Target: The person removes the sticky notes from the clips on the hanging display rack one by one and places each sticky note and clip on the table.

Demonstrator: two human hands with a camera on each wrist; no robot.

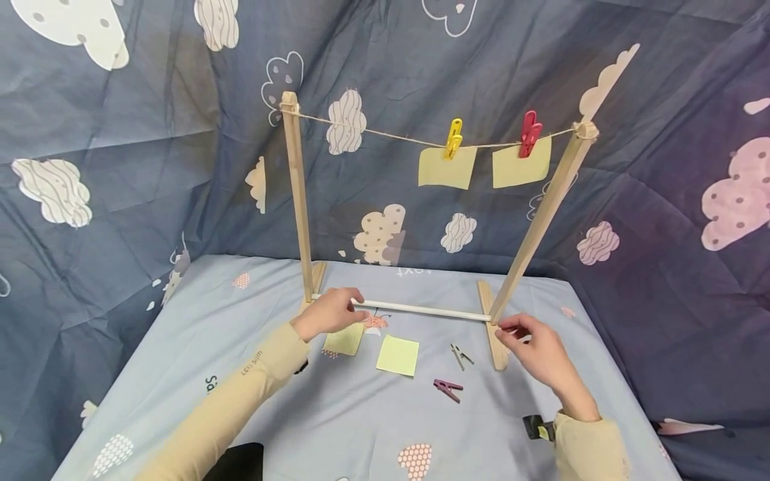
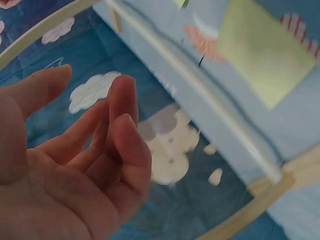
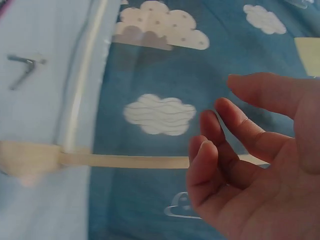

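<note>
My left hand point(image 1: 331, 310) is above the left end of a white rod point(image 1: 421, 309), fingers loosely bent, nothing held. Beside the right post point(image 1: 544, 217) of a wooden stand hovers my right hand point(image 1: 535, 347), its fingers also loosely curled around nothing. Both wrist views show a gap between thumb and fingers. Twine point(image 1: 391, 135) runs from the left post point(image 1: 297, 194) to the right one. On it, a yellow clothespin point(image 1: 454, 139) and a red clothespin point(image 1: 529, 133) each clip a pale yellow paper, the left paper point(image 1: 446, 172) and the right paper point(image 1: 517, 168).
Two yellow-green papers lie on the light blue cloth point(image 1: 361, 427), one paper point(image 1: 344, 341) partly below my left hand, another paper point(image 1: 398, 355) nearer the middle. A green clothespin point(image 1: 462, 356) and a purple clothespin point(image 1: 448, 389) lie toward the right. Dark cloud-patterned fabric point(image 1: 180, 133) hangs behind.
</note>
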